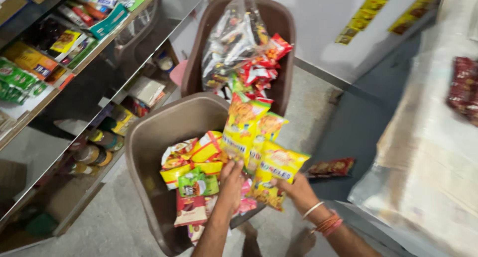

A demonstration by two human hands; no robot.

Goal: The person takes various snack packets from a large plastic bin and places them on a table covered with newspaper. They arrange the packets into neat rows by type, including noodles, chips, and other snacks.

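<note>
Two hands are seen over a brown chair [149, 137] heaped with snack packets. A strip of yellow packets [259, 147] is gripped by the closed fingers of the right hand [297, 190] at 5 o'clock and pinched by the left hand [231, 180] at 6 o'clock. Shelves [74, 63] are noted at 9 o'clock.

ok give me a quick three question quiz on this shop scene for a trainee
1. True or false: both hands grip the string of yellow snack packets.
2. Which hand wears bangles at the wrist? A) left hand B) right hand
3. What kind of seat does the heap of packets lie on?

Key
1. True.
2. B.
3. A brown plastic chair, with a second chair behind it that holds a clear bag of packets.
</note>
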